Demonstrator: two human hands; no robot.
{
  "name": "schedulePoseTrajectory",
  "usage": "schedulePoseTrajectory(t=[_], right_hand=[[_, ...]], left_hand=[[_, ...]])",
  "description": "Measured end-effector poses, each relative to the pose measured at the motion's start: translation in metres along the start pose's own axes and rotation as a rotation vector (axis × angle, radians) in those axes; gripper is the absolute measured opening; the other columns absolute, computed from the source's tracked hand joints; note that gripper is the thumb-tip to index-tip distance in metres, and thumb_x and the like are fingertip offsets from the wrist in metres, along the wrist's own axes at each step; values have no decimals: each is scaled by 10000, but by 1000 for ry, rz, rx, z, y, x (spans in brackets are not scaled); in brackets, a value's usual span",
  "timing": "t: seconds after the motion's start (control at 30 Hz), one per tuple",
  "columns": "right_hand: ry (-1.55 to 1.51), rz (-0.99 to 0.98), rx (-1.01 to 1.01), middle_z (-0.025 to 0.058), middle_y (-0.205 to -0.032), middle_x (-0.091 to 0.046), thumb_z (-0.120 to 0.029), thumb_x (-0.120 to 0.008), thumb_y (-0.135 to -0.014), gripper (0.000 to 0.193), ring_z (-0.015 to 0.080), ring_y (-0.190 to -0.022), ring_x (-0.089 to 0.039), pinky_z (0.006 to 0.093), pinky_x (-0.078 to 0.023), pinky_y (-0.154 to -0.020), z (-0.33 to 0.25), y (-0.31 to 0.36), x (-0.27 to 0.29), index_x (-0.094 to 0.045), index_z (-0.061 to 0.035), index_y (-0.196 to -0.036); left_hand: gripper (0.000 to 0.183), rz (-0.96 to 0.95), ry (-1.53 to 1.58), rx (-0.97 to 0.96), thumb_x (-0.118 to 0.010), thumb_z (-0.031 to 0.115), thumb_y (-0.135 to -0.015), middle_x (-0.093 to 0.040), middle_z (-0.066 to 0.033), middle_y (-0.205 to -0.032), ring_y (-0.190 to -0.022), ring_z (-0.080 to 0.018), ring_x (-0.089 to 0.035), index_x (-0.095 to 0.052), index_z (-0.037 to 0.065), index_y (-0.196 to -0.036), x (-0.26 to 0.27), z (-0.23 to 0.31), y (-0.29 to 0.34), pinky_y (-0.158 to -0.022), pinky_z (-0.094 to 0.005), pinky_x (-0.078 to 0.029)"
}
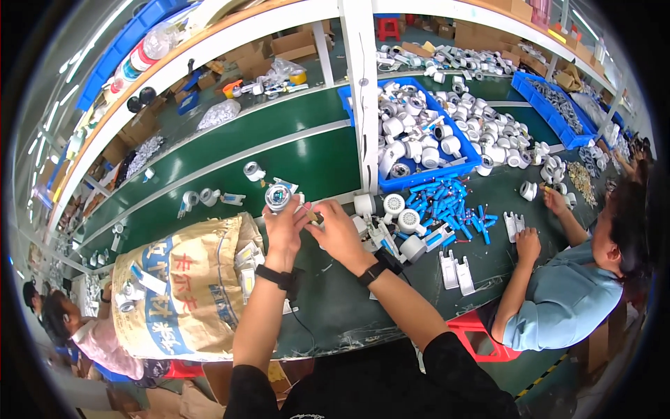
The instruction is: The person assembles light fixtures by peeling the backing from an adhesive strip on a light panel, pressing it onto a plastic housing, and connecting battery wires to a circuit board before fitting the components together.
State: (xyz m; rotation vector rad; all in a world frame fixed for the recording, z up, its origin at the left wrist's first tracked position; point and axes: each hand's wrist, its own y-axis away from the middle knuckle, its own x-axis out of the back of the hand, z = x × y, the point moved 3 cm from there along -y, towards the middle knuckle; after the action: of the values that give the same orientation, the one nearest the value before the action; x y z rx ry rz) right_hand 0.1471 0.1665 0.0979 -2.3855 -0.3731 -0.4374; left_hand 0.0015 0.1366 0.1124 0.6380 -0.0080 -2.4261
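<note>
My left hand (283, 229) is closed round a white round housing (278, 197), whose open face shows a silvery ring and electronic parts inside. Close beside it, my right hand (338, 236) has its fingers pinched at a small brownish piece and thin reddish wires by the housing; what exactly they grip is too small to make out. Just right of my right hand lie white heads with round grilles (410, 221) and a pile of blue cylindrical battery cells (447, 206). Another white round housing (253, 171) rests on the green table beyond my left hand.
A printed paper sack (185, 279) full of white parts stands at my left. Blue crates (460, 167) and heaped white housings (499, 126) lie beyond a white post (363, 98). Flat white brackets (457, 274) lie at right, near a co-worker in a blue-green shirt (565, 300).
</note>
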Motion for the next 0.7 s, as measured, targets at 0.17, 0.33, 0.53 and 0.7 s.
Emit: schedulePoseTrajectory(t=[0.17,0.33,0.53,0.7], right_hand=[[-161,95,-47,146,-1082,-689,-115,-754,-850,225,351,-928,-681,419,-561,-792,-4,3,0,-694,-29,-1049],[-52,16,-1,135,-1050,-723,-141,-769,-845,243,336,-935,-698,395,-570,-802,-14,-1,0,-726,-23,-1053],[-191,52,-88,142,-1065,-731,-103,-761,-844,257,300,-942,-718,349,-574,-821,-17,-8,9,-725,-4,-1079],[-258,64,-82,140,-1075,-736,-100,-753,-879,248,265,-942,-725,326,-568,-820,-18,-14,17,-723,-2,-1104]], left_hand=[[509,26,-48,-69,-720,45,-918,-666,-139,-1102,-835,-295,-748,-401,58,-1315,-7,12,11,-642,-362,-633],[480,60,-90,-134,-743,76,-909,-675,-124,-1079,-854,-283,-747,-444,49,-1283,-3,12,14,-629,-355,-619],[622,49,-207,-166,-759,96,-901,-677,-157,-1068,-820,-242,-743,-336,16,-1350,-23,34,27,-632,-334,-627],[618,-23,-203,-193,-748,91,-909,-689,-159,-1074,-836,-243,-744,-330,26,-1359,-38,52,34,-633,-346,-637]])
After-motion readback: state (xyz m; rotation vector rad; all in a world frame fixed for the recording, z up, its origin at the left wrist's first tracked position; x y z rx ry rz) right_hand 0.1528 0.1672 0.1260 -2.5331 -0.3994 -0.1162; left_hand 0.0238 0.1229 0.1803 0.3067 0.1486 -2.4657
